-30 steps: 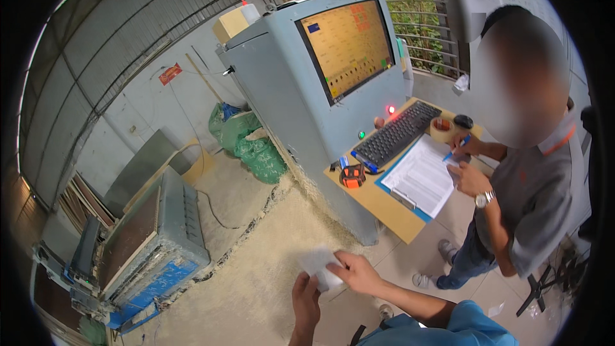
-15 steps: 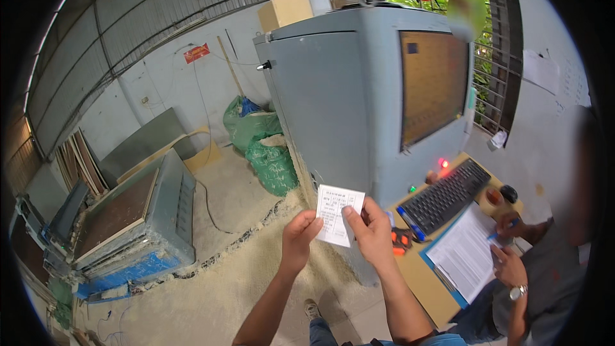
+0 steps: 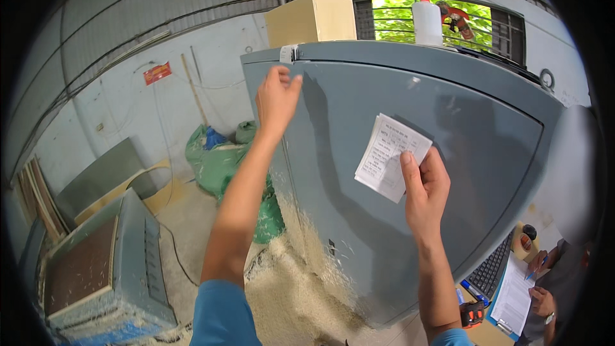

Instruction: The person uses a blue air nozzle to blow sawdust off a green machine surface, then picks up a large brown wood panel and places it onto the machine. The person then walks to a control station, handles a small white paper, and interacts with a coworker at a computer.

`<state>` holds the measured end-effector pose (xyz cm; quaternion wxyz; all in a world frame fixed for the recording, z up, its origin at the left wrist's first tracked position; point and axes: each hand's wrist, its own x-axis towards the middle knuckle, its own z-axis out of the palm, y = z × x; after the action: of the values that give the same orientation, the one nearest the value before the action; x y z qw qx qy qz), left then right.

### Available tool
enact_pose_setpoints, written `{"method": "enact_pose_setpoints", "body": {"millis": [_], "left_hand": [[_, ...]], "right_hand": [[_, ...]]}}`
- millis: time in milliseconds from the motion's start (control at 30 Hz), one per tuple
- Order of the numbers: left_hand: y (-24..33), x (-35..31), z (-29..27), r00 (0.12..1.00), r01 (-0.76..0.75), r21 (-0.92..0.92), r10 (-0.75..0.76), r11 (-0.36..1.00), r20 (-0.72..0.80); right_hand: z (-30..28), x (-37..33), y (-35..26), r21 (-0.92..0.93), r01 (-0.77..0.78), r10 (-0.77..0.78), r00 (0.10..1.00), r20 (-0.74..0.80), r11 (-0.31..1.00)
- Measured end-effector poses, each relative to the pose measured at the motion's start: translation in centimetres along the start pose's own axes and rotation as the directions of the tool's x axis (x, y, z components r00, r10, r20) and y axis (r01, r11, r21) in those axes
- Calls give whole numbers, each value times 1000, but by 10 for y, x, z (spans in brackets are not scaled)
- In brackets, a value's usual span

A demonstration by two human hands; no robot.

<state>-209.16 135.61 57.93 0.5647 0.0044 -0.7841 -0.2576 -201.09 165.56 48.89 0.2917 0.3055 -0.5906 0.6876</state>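
My right hand (image 3: 428,186) pinches a small stack of white printed paper slips (image 3: 392,157) between thumb and fingers, in front of the grey metal cabinet (image 3: 359,109). My left hand (image 3: 278,99) is raised near the cabinet's upper left corner, its fingers loosely bent and the thumb apart, with nothing visible in it. Just above its fingertips, a small whitish strip (image 3: 287,54) hangs over the cabinet's top edge. Whether the fingertips touch the cabinet is hard to tell.
A cardboard box (image 3: 314,19) and a white bottle with a red tip (image 3: 426,19) stand on the cabinet. Green sacks (image 3: 214,160) and a low machine (image 3: 106,263) are to the left. At lower right, a co-worker writes on a clipboard (image 3: 512,291) beside a keyboard (image 3: 490,266).
My left hand has let go of the paper slips and risen to the cabinet's upper left corner. My right hand has moved up and right with the slips. The view has turned toward the cabinet's side.
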Motion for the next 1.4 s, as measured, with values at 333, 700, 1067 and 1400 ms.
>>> {"method": "enact_pose_setpoints", "body": {"millis": [333,700,1067,1400], "left_hand": [[-50,100,40,982,-109,238,67,965,178],[-52,109,30,936,-189,295,81,937,342],[-64,122,37,932,-280,171,224,945,286],[-72,130,34,959,-148,-32,151,988,240]], "right_hand": [[89,62,13,-176,197,-192,980,46,964],[149,125,31,-136,274,-279,960,-18,952],[155,147,43,-277,263,-297,951,-90,924],[161,158,43,-333,231,-282,953,-112,914]]}}
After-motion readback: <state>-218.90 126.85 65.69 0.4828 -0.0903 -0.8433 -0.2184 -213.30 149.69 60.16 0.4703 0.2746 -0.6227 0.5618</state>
